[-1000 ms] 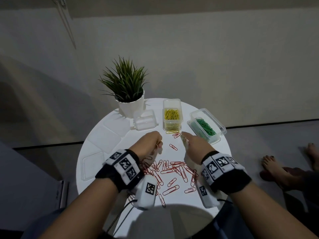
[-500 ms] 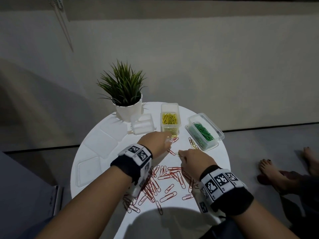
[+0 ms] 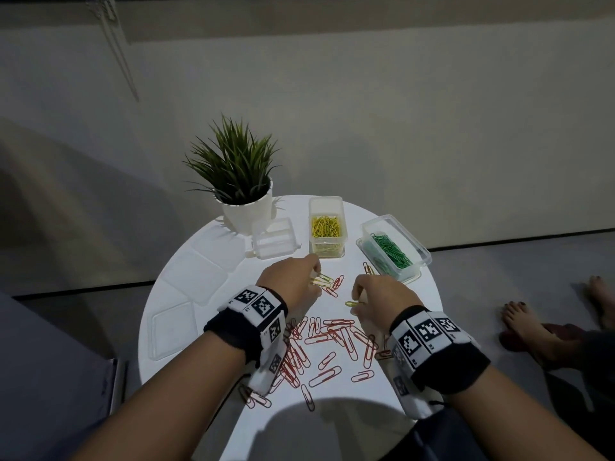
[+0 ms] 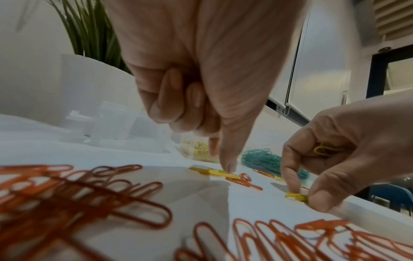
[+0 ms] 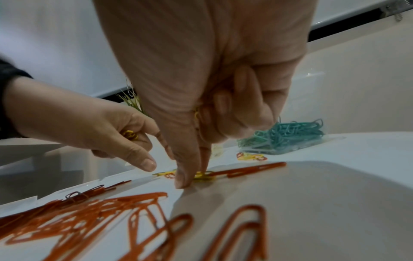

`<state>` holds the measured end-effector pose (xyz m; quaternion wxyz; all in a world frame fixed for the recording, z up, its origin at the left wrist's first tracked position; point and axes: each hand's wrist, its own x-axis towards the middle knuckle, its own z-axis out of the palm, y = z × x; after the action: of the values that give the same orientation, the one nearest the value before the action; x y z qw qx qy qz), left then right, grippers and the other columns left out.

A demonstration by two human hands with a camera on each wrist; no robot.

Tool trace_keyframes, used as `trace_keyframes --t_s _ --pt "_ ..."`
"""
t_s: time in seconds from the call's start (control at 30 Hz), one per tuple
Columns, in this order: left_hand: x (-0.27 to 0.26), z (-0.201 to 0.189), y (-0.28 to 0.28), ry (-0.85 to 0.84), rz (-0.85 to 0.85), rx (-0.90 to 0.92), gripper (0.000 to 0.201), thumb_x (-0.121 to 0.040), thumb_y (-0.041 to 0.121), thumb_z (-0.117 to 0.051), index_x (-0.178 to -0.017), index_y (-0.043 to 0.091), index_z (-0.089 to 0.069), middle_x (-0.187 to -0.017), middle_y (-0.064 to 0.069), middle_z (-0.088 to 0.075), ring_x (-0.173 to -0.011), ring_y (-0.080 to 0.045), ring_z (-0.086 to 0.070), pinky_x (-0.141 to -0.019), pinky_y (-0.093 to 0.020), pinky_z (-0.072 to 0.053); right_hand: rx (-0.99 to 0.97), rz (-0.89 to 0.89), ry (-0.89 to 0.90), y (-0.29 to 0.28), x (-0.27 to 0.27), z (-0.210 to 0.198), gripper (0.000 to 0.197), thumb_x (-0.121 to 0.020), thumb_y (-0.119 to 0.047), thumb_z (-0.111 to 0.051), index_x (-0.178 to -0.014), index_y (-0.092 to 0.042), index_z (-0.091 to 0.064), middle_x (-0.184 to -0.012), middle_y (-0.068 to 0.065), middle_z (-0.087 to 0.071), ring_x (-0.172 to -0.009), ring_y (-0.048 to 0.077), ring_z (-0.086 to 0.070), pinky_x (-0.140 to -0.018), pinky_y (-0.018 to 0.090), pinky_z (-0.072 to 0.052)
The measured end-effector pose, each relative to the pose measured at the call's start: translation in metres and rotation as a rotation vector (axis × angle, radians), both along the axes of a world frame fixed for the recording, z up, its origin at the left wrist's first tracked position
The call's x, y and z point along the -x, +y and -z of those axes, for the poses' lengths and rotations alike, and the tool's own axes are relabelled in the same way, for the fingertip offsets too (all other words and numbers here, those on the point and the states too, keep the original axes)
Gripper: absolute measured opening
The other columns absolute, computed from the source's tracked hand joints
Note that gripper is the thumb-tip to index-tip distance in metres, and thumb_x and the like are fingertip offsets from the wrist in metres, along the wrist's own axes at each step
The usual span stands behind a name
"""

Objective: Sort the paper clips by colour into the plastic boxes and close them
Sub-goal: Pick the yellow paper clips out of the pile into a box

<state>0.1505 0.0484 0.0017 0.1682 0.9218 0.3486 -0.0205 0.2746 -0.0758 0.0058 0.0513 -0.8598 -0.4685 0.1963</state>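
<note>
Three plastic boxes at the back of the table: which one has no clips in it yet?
The clear box beside the plant pot. The middle box holds yellow clips, the right box green ones.

potted plant (image 3: 238, 191) at the round white table's (image 3: 422, 294) far edge; bare feet (image 3: 529, 324) on floor

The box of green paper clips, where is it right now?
In the head view the box of green paper clips sits open at the table's far right, right of the yellow-clip box and beyond the right hand.
</note>
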Motion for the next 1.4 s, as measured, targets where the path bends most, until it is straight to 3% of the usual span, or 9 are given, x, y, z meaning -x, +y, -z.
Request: trace_keyframes --t_s 0.2,0.47,0.63,0.77,0.93,1.07,1.17,1.27,1.4 --pt "-0.014 -0.002 0.009 0.085 0.077 -0.047 0.025 -0.089 0.034 -0.062 -0.112 0.027 -0.058 -0.106 0.002 -0.062 -0.097 -0.020 -0.057 -0.075 -0.027 -0.040 0.127 -0.069 -0.035 0.001 0.003 0.005 0.025 -0.091 -0.031 -0.054 -0.111 -0.015 -0.056 -0.111 0.004 -0.062 -0.102 0.022 -0.060 -0.089 0.037 -0.052" --pt "-0.013 -0.003 0.001 0.211 0.095 -0.068 0.017 -0.086 0.028 -0.052 -0.096 0.015 -0.059 -0.090 -0.001 -0.064 -0.083 -0.021 -0.059 -0.069 -0.030 -0.046 0.104 -0.068 0.128 -0.001 0.003 0.006 0.014 -0.096 -0.021 -0.041 -0.100 -0.009 -0.047 -0.091 0.008 -0.054 -0.079 0.021 -0.050 -0.067 0.028 -0.039" --pt "-0.018 -0.001 -0.009 0.298 0.073 -0.094 0.021 -0.088 0.030 -0.043 -0.101 0.013 -0.046 -0.078 -0.001 -0.053 -0.074 -0.022 -0.052 -0.062 -0.031 -0.037 -0.334 0.332 1.083 -0.020 -0.002 -0.018 0.025 -0.093 -0.016 -0.030 -0.068 -0.016 -0.036 -0.059 0.001 -0.037 -0.046 0.012 -0.028 -0.042 0.020 -0.023" --pt "-0.013 -0.011 -0.010 0.291 0.126 -0.095 0.034 -0.101 0.026 -0.031 -0.120 0.006 -0.051 -0.114 -0.010 -0.059 -0.102 -0.027 -0.056 -0.083 -0.037 -0.045 -0.485 0.480 1.498 -0.032 0.001 -0.021 0.029 -0.096 -0.024 -0.035 -0.070 -0.013 -0.042 -0.057 0.004 -0.039 -0.044 0.013 -0.034 -0.034 0.016 -0.023" --pt "0.006 -0.020 0.004 -0.422 -0.295 0.760 0.025 -0.091 0.011 -0.031 -0.070 0.011 -0.044 -0.066 -0.007 -0.044 -0.055 -0.022 -0.039 -0.048 -0.025 -0.031 -0.458 0.465 1.246 -0.029 0.001 -0.013 0.018 -0.101 -0.011 -0.038 -0.087 -0.006 -0.048 -0.059 0.004 -0.046 -0.043 0.010 -0.038 -0.036 0.017 -0.027" --pt "0.019 -0.019 0.009 -0.813 -0.442 1.455 0.024 -0.085 0.019 -0.027 -0.063 0.015 -0.037 -0.055 0.000 -0.033 -0.039 -0.010 -0.022 -0.035 -0.015 -0.014 -0.473 0.547 1.306 -0.031 -0.004 -0.010 0.017 -0.101 -0.012 -0.038 -0.100 -0.005 -0.054 -0.062 0.004 -0.042 -0.049 0.012 -0.034 -0.034 0.018 -0.029" --pt "0.014 -0.015 0.008 -0.772 -0.460 1.375 0.032 -0.095 0.025 -0.033 -0.065 0.016 -0.039 -0.054 0.003 -0.030 -0.039 -0.008 -0.023 -0.033 -0.017 -0.015 -0.363 0.424 0.864 -0.033 -0.005 -0.011 0.024 -0.102 -0.016 -0.038 -0.112 -0.008 -0.058 -0.069 -0.001 -0.050 -0.051 0.006 -0.047 -0.042 0.015 -0.037" --pt "0.003 -0.008 0.002 -0.619 -0.416 1.156 0.027 -0.100 0.023 -0.037 -0.075 0.016 -0.044 -0.052 0.006 -0.031 -0.041 -0.007 -0.025 -0.035 -0.017 -0.019 -0.081 0.148 0.217 -0.030 -0.009 -0.002 0.027 -0.097 -0.009 -0.041 -0.123 -0.008 -0.049 -0.104 0.009 -0.066 -0.095 0.018 -0.065 -0.076 0.024 -0.048" --pt "-0.008 -0.005 -0.002 -0.402 -0.257 0.793 0.029 -0.101 0.019 -0.035 -0.096 0.010 -0.062 -0.065 0.003 -0.046 -0.054 -0.010 -0.040 -0.047 -0.021 -0.032 0.180 0.050 -0.049 -0.026 -0.003 0.006 0.052 -0.091 -0.010 -0.043 -0.141 -0.007 -0.029 -0.114 0.011 -0.063 -0.102 0.027 -0.062 -0.083 0.035 -0.051"
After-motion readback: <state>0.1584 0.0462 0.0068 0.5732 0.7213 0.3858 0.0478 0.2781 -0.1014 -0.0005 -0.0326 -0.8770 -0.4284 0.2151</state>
